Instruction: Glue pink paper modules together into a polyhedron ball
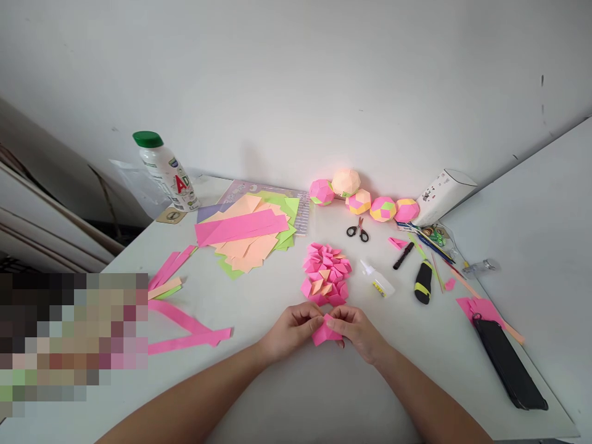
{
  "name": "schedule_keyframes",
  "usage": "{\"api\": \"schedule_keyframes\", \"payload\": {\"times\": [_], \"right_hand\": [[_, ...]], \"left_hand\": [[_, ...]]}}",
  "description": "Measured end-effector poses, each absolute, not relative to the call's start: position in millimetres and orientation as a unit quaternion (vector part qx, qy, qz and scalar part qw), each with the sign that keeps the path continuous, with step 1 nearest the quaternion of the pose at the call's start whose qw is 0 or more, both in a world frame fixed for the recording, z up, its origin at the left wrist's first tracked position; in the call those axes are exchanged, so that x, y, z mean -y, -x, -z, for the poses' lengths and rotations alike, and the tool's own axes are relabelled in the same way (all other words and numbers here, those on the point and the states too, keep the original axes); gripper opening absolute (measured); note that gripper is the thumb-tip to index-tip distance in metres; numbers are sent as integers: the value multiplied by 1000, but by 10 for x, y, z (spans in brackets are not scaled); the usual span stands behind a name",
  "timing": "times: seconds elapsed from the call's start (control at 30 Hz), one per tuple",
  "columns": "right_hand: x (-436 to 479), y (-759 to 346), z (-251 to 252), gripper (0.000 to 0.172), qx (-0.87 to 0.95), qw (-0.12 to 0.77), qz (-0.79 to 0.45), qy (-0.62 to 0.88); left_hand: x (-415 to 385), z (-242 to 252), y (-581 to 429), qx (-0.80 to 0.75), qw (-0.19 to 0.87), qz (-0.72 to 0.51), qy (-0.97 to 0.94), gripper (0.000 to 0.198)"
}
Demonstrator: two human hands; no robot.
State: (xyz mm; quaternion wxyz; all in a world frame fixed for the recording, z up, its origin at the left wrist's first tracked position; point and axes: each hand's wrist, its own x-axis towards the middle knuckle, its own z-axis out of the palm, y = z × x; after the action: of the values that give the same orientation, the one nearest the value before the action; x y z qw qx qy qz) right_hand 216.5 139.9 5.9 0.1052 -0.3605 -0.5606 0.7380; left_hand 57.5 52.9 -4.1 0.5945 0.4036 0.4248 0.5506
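Between my two hands is a small folded piece of pink paper (326,333), pinched near its top edge. My left hand (298,327) grips it from the left with thumb and bent fingers. From the right, my right hand (358,330) pinches the same piece, its fingers partly hidden behind the paper. Just beyond my hands lies a heap of folded pink paper pieces (326,265), with a few peach ones among them. A small white glue bottle (378,280) lies to the right of that heap. Small black-handled scissors (357,232) rest farther back.
Several paper balls (383,209) line the wall. Stacked paper sheets (245,231) and a green-capped bottle (166,172) stand back left. Pink strips (189,320) lie left, beside a blurred area. A marker (403,255), cutter (423,282) and black case (509,364) lie right.
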Motion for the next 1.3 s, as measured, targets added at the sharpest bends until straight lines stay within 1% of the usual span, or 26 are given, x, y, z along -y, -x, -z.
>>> {"api": "schedule_keyframes", "payload": {"times": [0.13,0.2,0.33,0.4,0.47,0.53,0.6,0.67,0.83,0.93,1.07,1.2,1.27,1.3], "right_hand": [[-1397,-2162,-91,25,562,73,-744,353],[-1389,-2157,-105,25,565,71,-745,347],[-1367,-2154,-117,23,563,127,-745,334],[-1360,-2159,-115,22,562,164,-743,324],[-1353,-2165,-108,21,563,204,-736,315],[-1341,-2166,-95,20,560,234,-733,307],[-1320,-2161,-79,19,549,248,-738,304],[-1294,-2149,-62,18,536,250,-746,307],[-1260,-2124,-30,19,517,243,-760,312],[-1266,-2127,-25,19,529,229,-750,325],[-1244,-2117,-62,20,574,207,-720,330],[-1250,-2110,-130,20,634,183,-689,300],[-1345,-2149,-152,18,720,212,-592,294],[-1423,-2184,-154,16,772,243,-505,300]], "left_hand": [[-520,117,-574,-426,597,-540,-413,23],[-520,124,-571,-427,600,-530,-420,24],[-529,75,-545,-438,592,-529,-423,31],[-534,48,-538,-425,610,-540,-394,27],[-535,32,-550,-386,655,-551,-345,22],[-533,25,-585,-340,701,-550,-302,32],[-527,22,-633,-310,725,-547,-281,41],[-521,21,-677,-305,730,-548,-271,43],[-519,14,-718,-327,724,-557,-240,29],[-518,11,-710,-324,717,-568,-240,25],[-519,31,-706,-314,716,-583,-220,20],[-527,68,-709,-319,720,-585,-195,16],[-532,80,-700,-326,721,-586,-176,13],[-536,85,-691,-329,721,-586,-168,13]]}}
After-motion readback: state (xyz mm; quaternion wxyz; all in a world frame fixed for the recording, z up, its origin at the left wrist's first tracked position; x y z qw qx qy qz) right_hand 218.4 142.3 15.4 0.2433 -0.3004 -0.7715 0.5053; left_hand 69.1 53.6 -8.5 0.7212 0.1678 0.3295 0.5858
